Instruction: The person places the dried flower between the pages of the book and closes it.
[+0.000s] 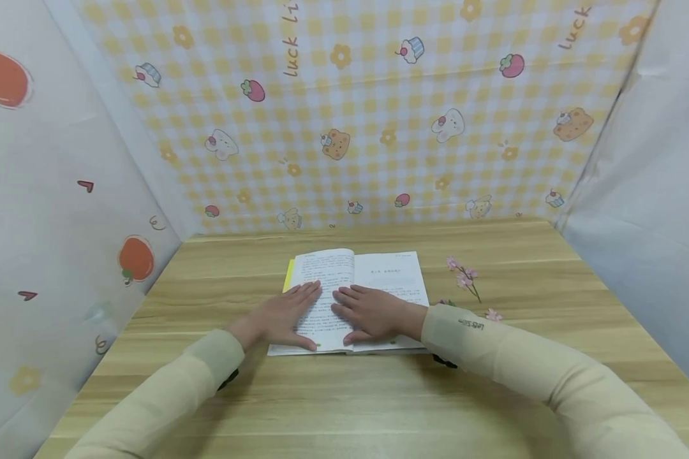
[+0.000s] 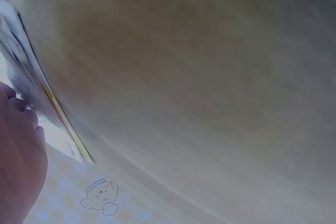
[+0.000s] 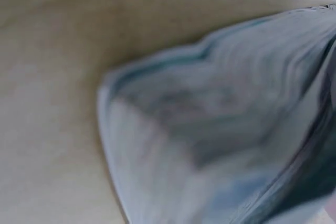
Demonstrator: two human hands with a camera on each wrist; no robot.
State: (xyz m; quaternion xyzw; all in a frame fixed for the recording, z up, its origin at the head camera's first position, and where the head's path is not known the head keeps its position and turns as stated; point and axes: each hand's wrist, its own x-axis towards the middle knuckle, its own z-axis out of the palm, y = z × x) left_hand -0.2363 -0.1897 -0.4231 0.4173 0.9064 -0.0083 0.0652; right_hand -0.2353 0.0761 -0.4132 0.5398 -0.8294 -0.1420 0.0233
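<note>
An open book [image 1: 387, 274] lies on the wooden table, with printed text on both pages and a yellow strip of cover at its left edge. My left hand [image 1: 289, 315] rests on the left page, fingers extended and thumb near the bottom edge. Across the lower right page reaches my right hand [image 1: 376, 312], its straight fingers touching the left page just past the centre fold. In the left wrist view the left hand [image 2: 21, 156] is at the left edge, against the book [image 2: 39, 93]. The right wrist view shows the book's blurred page edges [image 3: 226, 87].
Right of the book lies a pink flower sprig [image 1: 464, 277]. Another pink bloom [image 1: 494, 315] shows beside the right sleeve [image 1: 482, 338], which hides part of the flowers. A checked patterned backdrop [image 1: 367, 127] stands behind the wooden table [image 1: 218, 268], with pale sheets at both sides.
</note>
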